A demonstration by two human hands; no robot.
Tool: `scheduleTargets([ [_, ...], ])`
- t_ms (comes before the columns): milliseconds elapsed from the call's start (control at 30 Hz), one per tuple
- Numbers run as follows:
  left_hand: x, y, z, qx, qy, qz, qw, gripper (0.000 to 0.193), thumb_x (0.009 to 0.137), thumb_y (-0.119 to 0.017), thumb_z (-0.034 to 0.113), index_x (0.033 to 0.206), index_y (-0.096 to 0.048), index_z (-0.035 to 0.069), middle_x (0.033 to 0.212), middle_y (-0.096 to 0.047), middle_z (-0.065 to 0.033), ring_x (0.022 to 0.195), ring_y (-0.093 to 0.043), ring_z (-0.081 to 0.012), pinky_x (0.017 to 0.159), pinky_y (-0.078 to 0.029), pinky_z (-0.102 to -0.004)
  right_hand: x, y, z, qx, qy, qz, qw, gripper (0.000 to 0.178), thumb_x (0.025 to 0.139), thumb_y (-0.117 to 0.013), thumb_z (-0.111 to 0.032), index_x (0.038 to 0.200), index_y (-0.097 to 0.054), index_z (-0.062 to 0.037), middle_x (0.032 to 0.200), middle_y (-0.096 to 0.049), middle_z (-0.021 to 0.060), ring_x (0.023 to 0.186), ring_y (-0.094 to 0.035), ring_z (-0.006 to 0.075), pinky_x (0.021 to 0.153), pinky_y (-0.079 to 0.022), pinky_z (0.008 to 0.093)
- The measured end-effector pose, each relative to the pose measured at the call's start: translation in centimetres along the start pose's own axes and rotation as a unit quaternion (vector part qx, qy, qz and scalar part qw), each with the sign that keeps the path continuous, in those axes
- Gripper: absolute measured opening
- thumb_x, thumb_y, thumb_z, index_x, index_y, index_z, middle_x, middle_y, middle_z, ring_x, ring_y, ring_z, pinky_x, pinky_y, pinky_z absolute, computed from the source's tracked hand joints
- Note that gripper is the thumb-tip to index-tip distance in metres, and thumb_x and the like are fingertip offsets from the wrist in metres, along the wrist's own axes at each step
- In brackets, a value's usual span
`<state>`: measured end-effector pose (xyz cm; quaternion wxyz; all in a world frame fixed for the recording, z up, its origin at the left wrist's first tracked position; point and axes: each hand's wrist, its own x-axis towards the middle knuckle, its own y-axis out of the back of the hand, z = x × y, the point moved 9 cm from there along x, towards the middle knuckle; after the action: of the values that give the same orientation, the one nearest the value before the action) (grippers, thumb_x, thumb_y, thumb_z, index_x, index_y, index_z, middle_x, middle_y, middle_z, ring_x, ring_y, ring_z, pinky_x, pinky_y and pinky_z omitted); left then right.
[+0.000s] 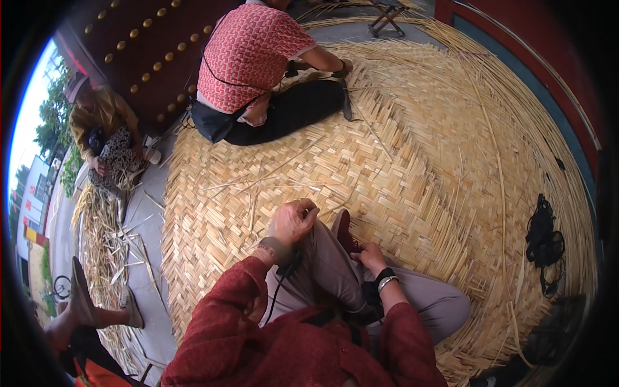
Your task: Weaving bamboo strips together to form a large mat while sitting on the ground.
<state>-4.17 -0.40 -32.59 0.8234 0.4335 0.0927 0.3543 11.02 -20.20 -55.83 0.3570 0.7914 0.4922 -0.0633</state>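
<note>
The left hand (293, 220) lies over the raised knee (327, 258), fingers curled inward; whether they grip anything I cannot tell. At four o'clock from it, the right hand (372, 258) has bent fingers beside the dark-red shoe (343, 232); I cannot tell whether they pinch it. The pale woven mat (380, 187) spreads beneath the person, from nine o'clock through twelve to four. Towards eleven sits a co-worker in a red-patterned shirt (248, 61), reaching down to the mat. A black tangled bundle (543, 235) lies at three o'clock
</note>
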Motion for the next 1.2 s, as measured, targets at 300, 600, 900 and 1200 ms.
scheduleTargets([
  [300,-0.1,0.2,-0.1,-0.003,-0.004,0.004,1.000,0.021,0.090,-0.067,0.028,0.096,-0.074,0.009,0.090,-0.073,-0.0183,0.085,-0.070,-0.0386,0.075,-0.056,-0.0459,0.1,-0.2,-0.3,-0.014,0.004,0.002,1.000,0.035,0.078,-0.083,-0.026,0.093,-0.077,0.0046,0.084,-0.073,0.0235,0.081,-0.072,0.0336,0.075,-0.052,0.0432],
  [600,0.0,0.1,0.1,-0.005,0.001,-0.008,1.000,0.022,0.090,-0.066,0.028,0.098,-0.074,0.009,0.092,-0.074,-0.0176,0.087,-0.071,-0.0380,0.077,-0.056,-0.0453,0.4,-0.2,0.3,-0.006,0.015,0.008,1.000,0.034,0.078,-0.082,-0.025,0.093,-0.076,0.0047,0.083,-0.073,0.0230,0.079,-0.072,0.0330,0.074,-0.052,0.0429],
  [900,0.0,0.0,-0.2,0.002,0.013,-0.016,1.000,0.024,0.091,-0.066,0.030,0.099,-0.075,0.010,0.094,-0.074,-0.0182,0.088,-0.071,-0.0383,0.079,-0.056,-0.0452,0.6,-0.5,0.6,-0.027,0.000,-0.011,1.000,0.042,0.079,-0.082,-0.038,0.096,-0.078,0.0001,0.091,-0.075,0.0226,0.089,-0.073,0.0373,0.080,-0.053,0.0449],
  [1200,-0.1,0.2,-0.4,0.004,0.015,-0.011,1.000,0.025,0.090,-0.066,0.031,0.101,-0.075,0.010,0.093,-0.074,-0.0184,0.088,-0.071,-0.0382,0.079,-0.056,-0.0451,-0.2,-0.1,-0.8,0.010,0.017,0.002,1.000,0.035,0.078,-0.083,-0.025,0.094,-0.076,0.0046,0.085,-0.074,0.0227,0.082,-0.072,0.0327,0.076,-0.052,0.0421],
])
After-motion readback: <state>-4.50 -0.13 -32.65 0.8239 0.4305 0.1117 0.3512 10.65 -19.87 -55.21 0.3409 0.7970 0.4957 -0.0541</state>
